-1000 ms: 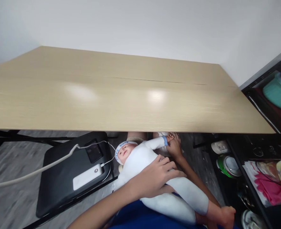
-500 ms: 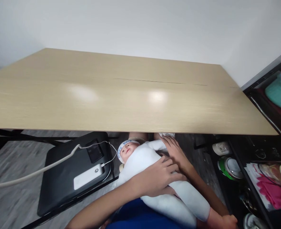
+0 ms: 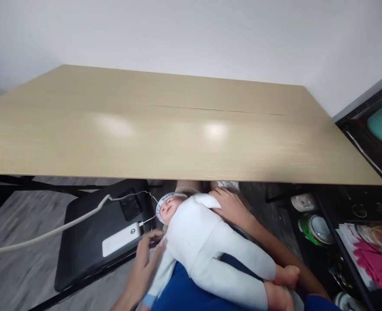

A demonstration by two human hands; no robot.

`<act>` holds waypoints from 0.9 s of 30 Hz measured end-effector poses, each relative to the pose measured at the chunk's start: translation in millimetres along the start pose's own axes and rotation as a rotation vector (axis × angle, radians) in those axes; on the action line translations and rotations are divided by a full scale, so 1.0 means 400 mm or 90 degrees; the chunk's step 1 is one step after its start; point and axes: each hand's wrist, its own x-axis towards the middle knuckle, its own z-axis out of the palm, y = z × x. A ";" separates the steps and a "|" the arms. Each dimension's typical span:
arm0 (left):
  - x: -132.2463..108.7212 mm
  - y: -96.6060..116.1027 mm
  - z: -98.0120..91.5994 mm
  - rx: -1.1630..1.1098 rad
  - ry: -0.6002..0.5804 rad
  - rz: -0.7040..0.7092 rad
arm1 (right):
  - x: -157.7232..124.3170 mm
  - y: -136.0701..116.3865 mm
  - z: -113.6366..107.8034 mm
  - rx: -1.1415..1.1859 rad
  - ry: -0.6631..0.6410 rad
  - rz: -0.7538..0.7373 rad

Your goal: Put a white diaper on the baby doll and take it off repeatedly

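A baby doll (image 3: 194,233) in a white suit and a lettered headband lies face up across my lap, its head at the left and its bare feet at the lower right. My left hand (image 3: 148,255) is beside the doll's shoulder and arm, thumb and fingers apart, holding nothing. Near the doll's other sleeve, below the table edge, my right hand (image 3: 228,205) rests with its fingers spread and partly under the sleeve.
A wide wooden table (image 3: 178,142) spans the view above my lap. At the left, a black seat (image 3: 87,242) bears a white power bank (image 3: 121,239) with a cable (image 3: 64,225). Dark shelves at the right hold a green-rimmed container (image 3: 315,229) and pink cloth (image 3: 375,263).
My left hand has left the doll's middle and moved left to its shoulder. The doll's legs and torso now show fully, and its near arm hangs down at the lower left.
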 end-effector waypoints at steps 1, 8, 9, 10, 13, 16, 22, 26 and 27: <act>-0.015 -0.019 0.002 -0.011 -0.037 -0.050 | 0.003 -0.003 -0.001 -0.005 0.000 -0.005; -0.064 0.007 0.011 -0.050 -0.072 -0.022 | -0.019 -0.015 -0.072 -0.003 0.042 -0.060; -0.068 0.015 0.009 -0.066 -0.061 -0.015 | -0.031 -0.017 -0.090 0.007 0.052 -0.068; -0.072 0.023 0.007 -0.083 -0.051 -0.011 | -0.045 -0.019 -0.108 0.019 0.063 -0.074; -0.078 0.048 0.002 -0.109 -0.038 0.011 | -0.091 -0.025 -0.159 0.065 0.109 -0.075; -0.054 0.087 -0.007 -0.112 -0.042 0.065 | -0.128 -0.028 -0.203 0.119 0.175 -0.058; 0.122 0.236 -0.079 -0.038 -0.191 0.167 | -0.119 0.027 -0.283 0.126 0.240 0.009; 0.279 0.345 -0.109 0.043 -0.281 0.233 | -0.057 0.119 -0.302 0.059 0.292 0.040; 0.316 0.369 -0.108 0.060 -0.279 0.253 | -0.038 0.145 -0.302 0.048 0.303 0.045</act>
